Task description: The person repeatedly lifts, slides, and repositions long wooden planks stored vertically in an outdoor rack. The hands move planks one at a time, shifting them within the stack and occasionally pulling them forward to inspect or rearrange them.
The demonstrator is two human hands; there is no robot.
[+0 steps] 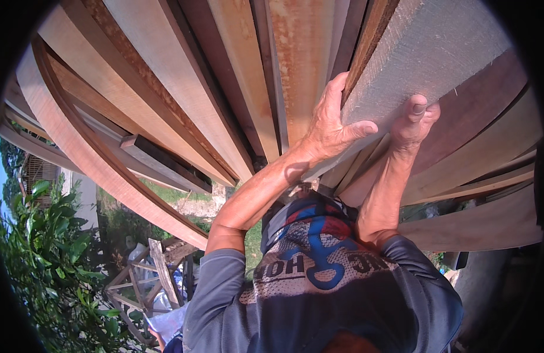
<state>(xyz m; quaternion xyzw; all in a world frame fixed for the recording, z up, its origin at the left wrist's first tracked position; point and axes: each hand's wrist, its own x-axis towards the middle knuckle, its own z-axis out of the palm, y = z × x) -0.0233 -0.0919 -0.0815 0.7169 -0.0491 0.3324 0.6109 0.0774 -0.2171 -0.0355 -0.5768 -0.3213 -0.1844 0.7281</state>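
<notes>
A thick, rough-sawn pale grey wooden plank (422, 53) slants from the upper right down toward my chest, its lower part between my hands. My left hand (336, 120) grips its left edge, with the thumb lying across the near face and the fingers over the brown side. On the opposite edge is my right hand (414, 120), curled round it with the thumb up; most of its fingers are hidden. Just left of the plank lies a reddish-brown board (300, 65), among several other boards running the same way.
More boards (178, 76) fan out to the left; one long pale board (101, 141) lies outermost. Further boards (478, 159) lie to the right. At lower left are a leafy bush (54, 253) and a wooden frame (139, 282) with plastic bags near it.
</notes>
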